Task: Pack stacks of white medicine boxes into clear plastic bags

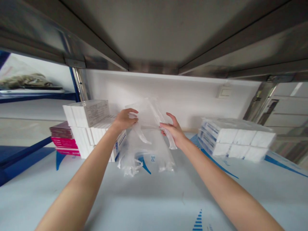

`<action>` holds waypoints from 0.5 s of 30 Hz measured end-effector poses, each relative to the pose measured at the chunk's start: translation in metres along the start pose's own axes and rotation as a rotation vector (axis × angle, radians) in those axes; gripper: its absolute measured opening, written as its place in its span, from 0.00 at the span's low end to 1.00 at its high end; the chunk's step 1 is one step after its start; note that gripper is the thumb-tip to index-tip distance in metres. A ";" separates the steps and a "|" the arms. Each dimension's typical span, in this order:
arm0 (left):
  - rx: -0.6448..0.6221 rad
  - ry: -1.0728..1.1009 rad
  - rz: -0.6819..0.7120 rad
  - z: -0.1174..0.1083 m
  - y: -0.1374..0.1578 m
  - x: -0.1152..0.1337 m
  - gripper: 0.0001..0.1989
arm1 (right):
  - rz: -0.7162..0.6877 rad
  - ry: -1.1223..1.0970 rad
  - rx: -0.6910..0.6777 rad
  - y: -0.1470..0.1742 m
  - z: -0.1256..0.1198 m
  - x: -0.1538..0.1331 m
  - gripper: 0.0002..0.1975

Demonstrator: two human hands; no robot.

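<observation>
Over the shelf [144,202], a clear plastic bag [154,141] is pinched in the grip of left hand [125,119] and right hand [175,131]; apparently it is being opened, with wider spreading called for.

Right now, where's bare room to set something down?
Bare: the pale-blue printed sheet in front, between both forearms, and right of them, before the shrink-wrapped white boxes. Crowded: left, with stacked white boxes and magenta boxes; centre, under clear plastic.
</observation>
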State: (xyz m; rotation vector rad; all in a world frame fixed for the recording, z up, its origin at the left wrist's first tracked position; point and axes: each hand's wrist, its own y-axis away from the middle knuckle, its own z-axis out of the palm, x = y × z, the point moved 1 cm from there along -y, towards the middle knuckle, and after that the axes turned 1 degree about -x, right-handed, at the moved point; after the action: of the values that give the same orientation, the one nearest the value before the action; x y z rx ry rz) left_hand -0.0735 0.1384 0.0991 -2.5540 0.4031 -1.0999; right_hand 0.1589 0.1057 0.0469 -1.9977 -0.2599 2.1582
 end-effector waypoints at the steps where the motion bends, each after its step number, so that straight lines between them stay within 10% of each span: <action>1: -0.023 -0.057 0.007 0.000 -0.001 -0.004 0.23 | -0.007 0.022 0.007 0.000 0.000 0.004 0.46; 15: -0.293 -0.586 0.036 0.031 0.005 -0.030 0.27 | 0.032 0.757 -0.491 0.008 0.002 0.016 0.15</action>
State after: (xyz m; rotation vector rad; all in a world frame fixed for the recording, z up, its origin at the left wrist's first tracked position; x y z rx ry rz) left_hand -0.0712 0.1509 0.0571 -2.9430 0.4731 -0.2530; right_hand 0.1551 0.1016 0.0297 -2.9162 -0.6719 1.2666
